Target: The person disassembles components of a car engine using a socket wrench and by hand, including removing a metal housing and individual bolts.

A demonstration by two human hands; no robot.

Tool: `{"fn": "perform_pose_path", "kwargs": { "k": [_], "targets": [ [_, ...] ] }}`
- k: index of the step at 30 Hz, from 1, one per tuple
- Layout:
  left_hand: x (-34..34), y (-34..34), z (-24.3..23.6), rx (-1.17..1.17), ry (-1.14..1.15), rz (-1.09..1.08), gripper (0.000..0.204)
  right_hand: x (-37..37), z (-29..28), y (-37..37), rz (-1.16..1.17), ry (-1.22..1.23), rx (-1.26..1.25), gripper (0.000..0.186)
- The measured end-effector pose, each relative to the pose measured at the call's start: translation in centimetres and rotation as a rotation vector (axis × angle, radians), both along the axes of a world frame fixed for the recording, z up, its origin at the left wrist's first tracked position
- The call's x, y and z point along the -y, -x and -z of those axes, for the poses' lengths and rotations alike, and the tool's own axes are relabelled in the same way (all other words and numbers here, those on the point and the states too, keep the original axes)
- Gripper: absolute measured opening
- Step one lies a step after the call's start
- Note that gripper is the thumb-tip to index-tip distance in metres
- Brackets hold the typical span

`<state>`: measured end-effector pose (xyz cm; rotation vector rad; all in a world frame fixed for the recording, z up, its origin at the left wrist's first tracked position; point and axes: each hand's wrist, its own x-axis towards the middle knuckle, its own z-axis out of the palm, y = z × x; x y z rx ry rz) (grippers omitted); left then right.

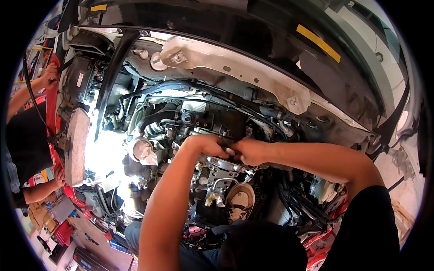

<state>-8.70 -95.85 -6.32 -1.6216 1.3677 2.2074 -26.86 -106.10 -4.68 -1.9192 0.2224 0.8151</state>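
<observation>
From where I stand, the person's bare left grip [209,145] and bare right grip [251,151] come together near the middle of the frame, right over a dark, grimy metal engine [205,121] in an open car bay. The fingers on both sides curl inward and nearly meet; I can't tell how far open either grip is or whether it has hold of anything, since the fingertips are hidden down among the parts. The engine lies under and around both grips. A shiny silver metal bracket [221,174] sits just below them in the frame. Left of the left forearm, a round metal pipe mouth [135,150] has crumpled white paper [147,153] in it. At the left edge, a co-worker in black [29,140] stands by the car.
</observation>
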Motion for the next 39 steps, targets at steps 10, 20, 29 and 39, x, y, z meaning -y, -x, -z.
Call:
{"fn": "perform_pose_path", "kwargs": {
  "k": [10, 20, 29, 39],
  "targets": [
    [0.5, 1.0, -1.1, 0.180, -0.013, -0.071, 0.070, -2.4, 2.4, 4.1, 0.713, -0.187, -0.127, 0.034],
    [-0.1, 1.4, -0.1, 0.083, 0.059, -0.165, 0.059, -1.6, 3.3, 3.9, 0.605, -0.016, -0.013, 0.030],
    [0.2, 0.2, 0.7, 0.018, 0.014, -0.007, 0.048, -2.0, -4.8, 3.6, 0.599, 0.144, -0.088, 0.036],
    [0.8, 0.7, -0.1, 0.053, -0.034, -0.051, 0.047, -2.4, -3.6, 10.0, 0.275, 0.694, -0.235, 0.052]
  ]
}}
